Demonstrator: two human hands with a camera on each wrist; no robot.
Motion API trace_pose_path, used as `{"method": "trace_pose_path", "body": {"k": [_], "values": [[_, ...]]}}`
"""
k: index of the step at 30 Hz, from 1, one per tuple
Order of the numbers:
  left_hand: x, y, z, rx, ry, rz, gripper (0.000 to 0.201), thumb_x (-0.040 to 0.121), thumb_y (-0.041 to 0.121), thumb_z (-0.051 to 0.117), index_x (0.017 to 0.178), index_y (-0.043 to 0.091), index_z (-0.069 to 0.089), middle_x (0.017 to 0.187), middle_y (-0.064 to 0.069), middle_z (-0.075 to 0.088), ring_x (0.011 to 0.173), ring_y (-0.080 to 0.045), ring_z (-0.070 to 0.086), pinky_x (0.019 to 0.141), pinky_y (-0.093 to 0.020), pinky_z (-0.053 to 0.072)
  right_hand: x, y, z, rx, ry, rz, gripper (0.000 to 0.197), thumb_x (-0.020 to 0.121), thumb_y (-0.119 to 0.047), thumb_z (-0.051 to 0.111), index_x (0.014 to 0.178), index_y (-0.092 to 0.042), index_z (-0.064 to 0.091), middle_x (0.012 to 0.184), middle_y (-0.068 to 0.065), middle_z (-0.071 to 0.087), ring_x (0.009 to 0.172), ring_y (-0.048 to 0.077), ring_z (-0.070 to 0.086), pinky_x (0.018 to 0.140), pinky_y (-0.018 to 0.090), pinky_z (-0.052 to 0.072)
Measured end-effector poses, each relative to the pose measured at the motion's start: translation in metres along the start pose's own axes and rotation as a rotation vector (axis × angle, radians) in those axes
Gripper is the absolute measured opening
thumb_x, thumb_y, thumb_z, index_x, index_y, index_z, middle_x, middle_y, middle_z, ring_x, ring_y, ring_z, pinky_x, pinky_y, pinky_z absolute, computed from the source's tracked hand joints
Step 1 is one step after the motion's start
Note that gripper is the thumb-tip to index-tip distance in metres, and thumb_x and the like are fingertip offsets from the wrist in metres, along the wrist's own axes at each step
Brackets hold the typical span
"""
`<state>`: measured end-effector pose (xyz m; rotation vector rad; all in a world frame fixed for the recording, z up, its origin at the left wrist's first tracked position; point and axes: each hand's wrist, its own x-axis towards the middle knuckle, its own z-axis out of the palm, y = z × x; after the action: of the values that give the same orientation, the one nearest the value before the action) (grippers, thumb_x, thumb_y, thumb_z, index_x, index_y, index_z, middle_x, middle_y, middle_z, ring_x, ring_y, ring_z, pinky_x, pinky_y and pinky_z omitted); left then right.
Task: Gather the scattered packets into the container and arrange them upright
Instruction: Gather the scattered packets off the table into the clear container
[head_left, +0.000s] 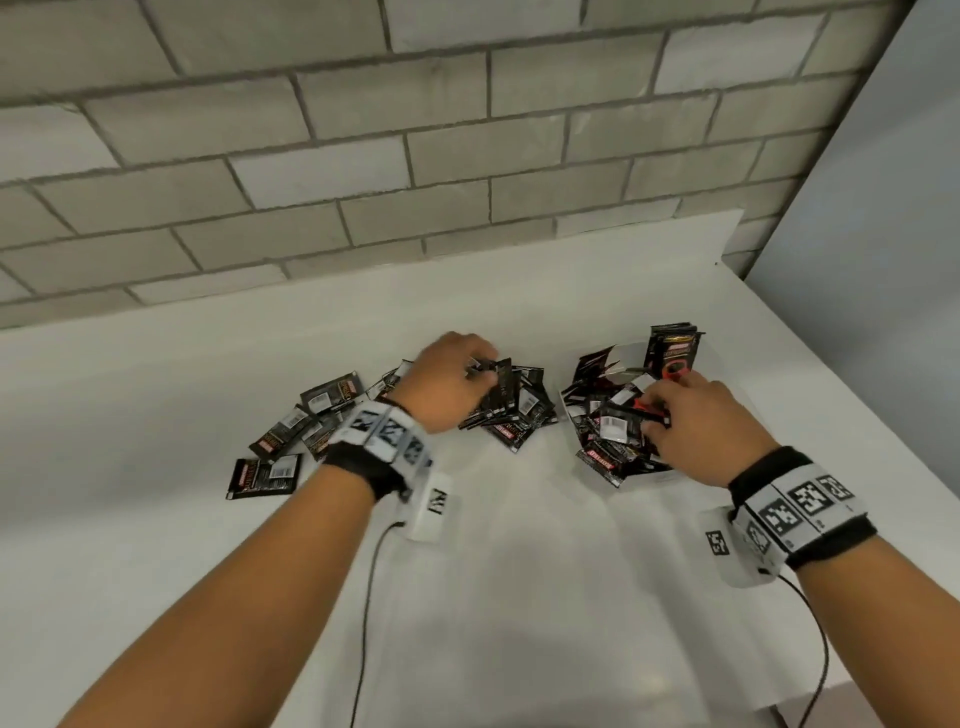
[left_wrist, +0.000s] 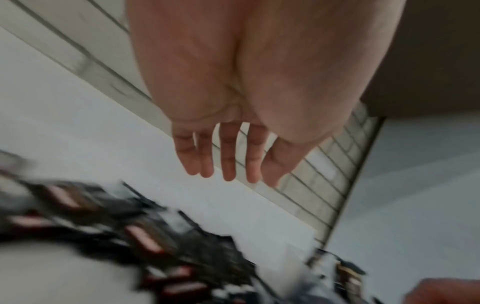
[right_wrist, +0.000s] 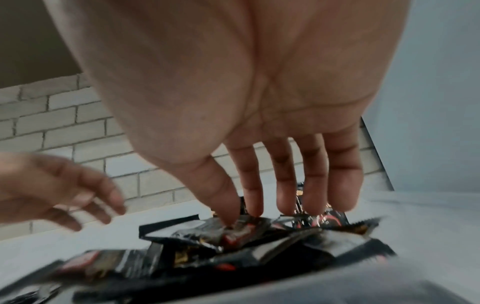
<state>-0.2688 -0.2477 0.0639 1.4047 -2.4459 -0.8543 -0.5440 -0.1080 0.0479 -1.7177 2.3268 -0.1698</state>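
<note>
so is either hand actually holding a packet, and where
Left hand: fingers straight, holding nothing. Right hand: fingertips on a packet in the container; a grip cannot be told.

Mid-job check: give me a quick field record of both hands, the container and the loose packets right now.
left hand: over the loose pile, fingers extended, holding nothing
right hand: at the container, fingertips on the packets inside
container: clear, right of the pile, packets inside mostly jumbled
upright packets: a few standing at the container's far end
loose packets: black, still heaped and scattered on the white table
task state: unfinished
</note>
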Motion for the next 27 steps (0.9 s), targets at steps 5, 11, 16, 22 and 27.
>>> {"method": "trace_pose_path", "body": {"k": [5, 11, 16, 22, 27], "values": [[-0.031, -0.105, -0.026, 0.105, 0.054, -0.394, 0.070, 0.087, 0.045, 0.071, 0.150, 0.035, 0.041, 0.159, -0.007, 0.035, 0.145, -0.035, 0.032, 0.118, -0.052, 0.033, -0.004, -0.045, -0.021, 0.273, 0.192, -0.224, 0.021, 0.089, -0.011, 0.066, 0.110, -0.016, 0.069, 0.103, 0.005, 0.060, 0.087, 0.012, 0.056, 0.080, 0.024, 0.042], [-0.046, -0.144, 0.010, 0.235, -0.070, -0.466, 0.102, 0.073, 0.078, 0.066, 0.155, 0.056, 0.010, 0.172, -0.001, 0.011, 0.155, -0.045, 0.010, 0.120, -0.069, 0.020, -0.011, -0.139, -0.005, 0.378, -0.002, -0.426, 0.024, 0.090, -0.021, 0.066, 0.115, -0.019, 0.066, 0.108, -0.002, 0.056, 0.098, 0.015, 0.056, 0.088, 0.030, 0.047], [-0.059, -0.114, 0.040, 0.319, -0.210, -0.196, 0.094, 0.068, 0.082, 0.042, 0.155, 0.055, 0.017, 0.171, -0.003, 0.012, 0.155, -0.043, 0.011, 0.122, -0.066, 0.015, 0.022, -0.173, 0.039, 0.135, -0.166, -0.358, 0.067, 0.085, -0.022, 0.066, 0.146, -0.020, 0.041, 0.150, 0.006, 0.035, 0.136, 0.034, 0.035, 0.110, 0.044, 0.039], [-0.086, -0.116, 0.013, 0.026, -0.104, -0.095, 0.085, 0.072, 0.076, 0.065, 0.148, 0.052, 0.036, 0.165, 0.000, 0.027, 0.151, -0.030, 0.026, 0.122, -0.058, 0.025, 0.041, -0.181, 0.074, -0.023, -0.309, -0.206, 0.086, 0.081, -0.030, 0.069, 0.154, -0.037, 0.023, 0.165, 0.003, 0.005, 0.148, 0.048, 0.007, 0.115, 0.068, 0.020], [-0.099, -0.172, -0.025, 0.149, 0.072, -0.481, 0.133, 0.040, 0.104, 0.056, 0.154, 0.042, 0.027, 0.166, -0.006, 0.028, 0.151, -0.037, 0.028, 0.118, -0.060, 0.032, 0.026, -0.172, 0.086, -0.077, -0.310, -0.331, 0.066, 0.084, -0.029, 0.065, 0.146, -0.032, 0.044, 0.160, -0.003, 0.023, 0.140, 0.041, 0.027, 0.109, 0.064, 0.034]]}}
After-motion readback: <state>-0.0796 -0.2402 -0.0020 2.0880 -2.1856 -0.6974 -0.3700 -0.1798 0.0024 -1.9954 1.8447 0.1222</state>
